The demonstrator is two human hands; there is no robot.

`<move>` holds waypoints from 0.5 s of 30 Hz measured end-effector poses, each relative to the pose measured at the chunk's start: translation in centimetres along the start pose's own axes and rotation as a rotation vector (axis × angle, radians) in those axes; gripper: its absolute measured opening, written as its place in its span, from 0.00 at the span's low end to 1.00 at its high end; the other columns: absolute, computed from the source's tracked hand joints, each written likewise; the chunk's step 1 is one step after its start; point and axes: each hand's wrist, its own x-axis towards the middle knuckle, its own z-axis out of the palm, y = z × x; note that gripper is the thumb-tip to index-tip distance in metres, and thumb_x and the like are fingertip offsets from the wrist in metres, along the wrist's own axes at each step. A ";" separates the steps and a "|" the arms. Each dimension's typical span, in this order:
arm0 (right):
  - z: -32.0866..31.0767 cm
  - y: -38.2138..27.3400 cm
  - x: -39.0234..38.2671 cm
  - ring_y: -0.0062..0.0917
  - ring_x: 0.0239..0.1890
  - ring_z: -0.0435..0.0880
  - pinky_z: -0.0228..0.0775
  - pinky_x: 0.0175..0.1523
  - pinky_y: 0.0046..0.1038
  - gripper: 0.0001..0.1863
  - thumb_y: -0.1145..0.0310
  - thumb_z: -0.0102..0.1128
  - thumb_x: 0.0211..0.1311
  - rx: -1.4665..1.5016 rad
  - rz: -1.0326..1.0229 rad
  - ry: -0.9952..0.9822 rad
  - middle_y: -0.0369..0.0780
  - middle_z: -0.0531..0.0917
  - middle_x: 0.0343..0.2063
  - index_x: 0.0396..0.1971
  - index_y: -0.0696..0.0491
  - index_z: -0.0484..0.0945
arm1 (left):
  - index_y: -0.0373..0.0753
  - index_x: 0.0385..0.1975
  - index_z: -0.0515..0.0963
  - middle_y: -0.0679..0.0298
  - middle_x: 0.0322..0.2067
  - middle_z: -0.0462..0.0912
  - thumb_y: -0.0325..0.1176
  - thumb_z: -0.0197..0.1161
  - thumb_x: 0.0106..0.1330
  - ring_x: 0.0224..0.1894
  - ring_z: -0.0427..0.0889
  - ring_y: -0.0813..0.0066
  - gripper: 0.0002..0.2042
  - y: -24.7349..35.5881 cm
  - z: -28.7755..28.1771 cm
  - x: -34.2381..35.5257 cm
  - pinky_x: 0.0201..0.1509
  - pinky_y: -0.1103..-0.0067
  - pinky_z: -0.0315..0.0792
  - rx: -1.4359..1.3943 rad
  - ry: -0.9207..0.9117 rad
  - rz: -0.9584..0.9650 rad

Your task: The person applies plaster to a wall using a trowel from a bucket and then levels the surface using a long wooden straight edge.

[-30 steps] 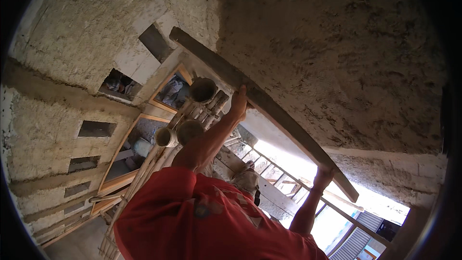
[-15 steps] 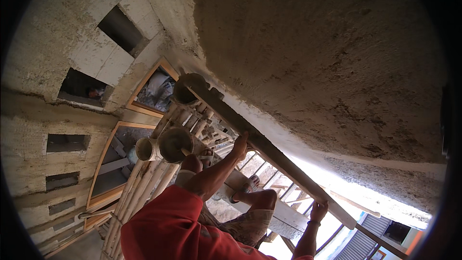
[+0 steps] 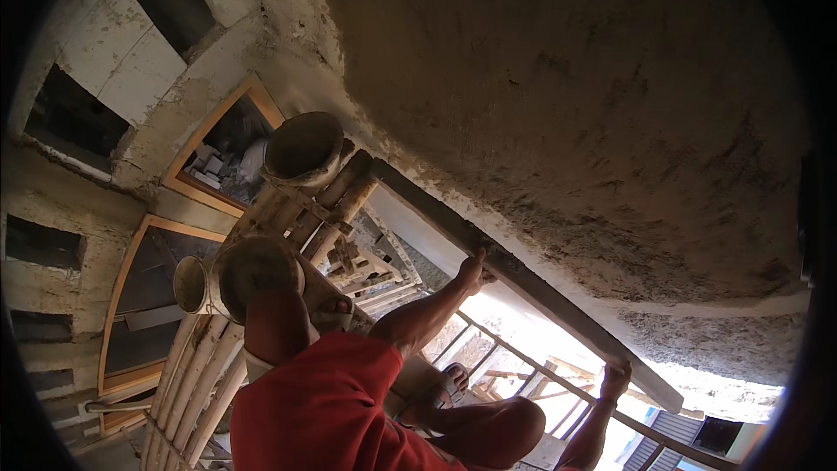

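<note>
A long, straight plasterer's screed board [image 3: 545, 296] slants from upper left to lower right along the edge of the rough, damp plaster surface [image 3: 567, 122]. My left hand [image 3: 473, 272] is closed round the board near its middle, thumb up on the face. Farther down, toward the lower right end, my right hand [image 3: 615, 380] grips the same board, with the fingers partly hidden behind it. Both arms are stretched out. Wet-looking smears of plaster mark the surface just beyond the board.
Bamboo poles [image 3: 187, 384] and planks form a scaffold under me. A large bucket [image 3: 305, 148] stands at the far end, another bucket [image 3: 253, 275] is by my knee, and a small pail [image 3: 192, 285] is beside it. Wooden window frames [image 3: 122, 296] line the block wall on the left.
The board has shifted right in the picture, with both hands still on it. My view has turned, so buckets and window frames sit farther left. My legs have moved too.
</note>
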 end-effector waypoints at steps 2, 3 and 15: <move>5.2 0.4 2.3 0.19 0.36 0.77 0.72 0.41 0.19 0.16 0.73 0.65 0.54 -0.295 -0.077 0.057 0.38 0.80 0.33 0.43 0.58 0.75 | 0.37 0.58 0.61 0.49 0.52 0.72 0.59 0.46 0.68 0.52 0.74 0.51 0.31 0.7 -1.8 3.2 0.51 0.55 0.70 0.014 0.040 0.071; 7.8 0.9 3.5 0.19 0.36 0.78 0.72 0.41 0.19 0.20 0.72 0.66 0.53 -0.067 0.035 0.036 0.38 0.80 0.33 0.46 0.59 0.74 | 0.37 0.57 0.61 0.49 0.51 0.73 0.59 0.47 0.68 0.51 0.75 0.52 0.31 1.3 -4.0 5.1 0.49 0.56 0.71 -0.007 0.081 0.095; 14.3 7.4 7.7 0.33 0.54 0.73 0.73 0.56 0.33 0.32 0.84 0.58 0.55 0.357 0.172 0.131 0.44 0.69 0.58 0.61 0.56 0.60 | 0.42 0.49 0.65 0.59 0.37 0.74 0.58 0.49 0.67 0.36 0.78 0.63 0.25 6.8 -0.1 8.6 0.32 0.62 0.76 0.104 0.148 0.328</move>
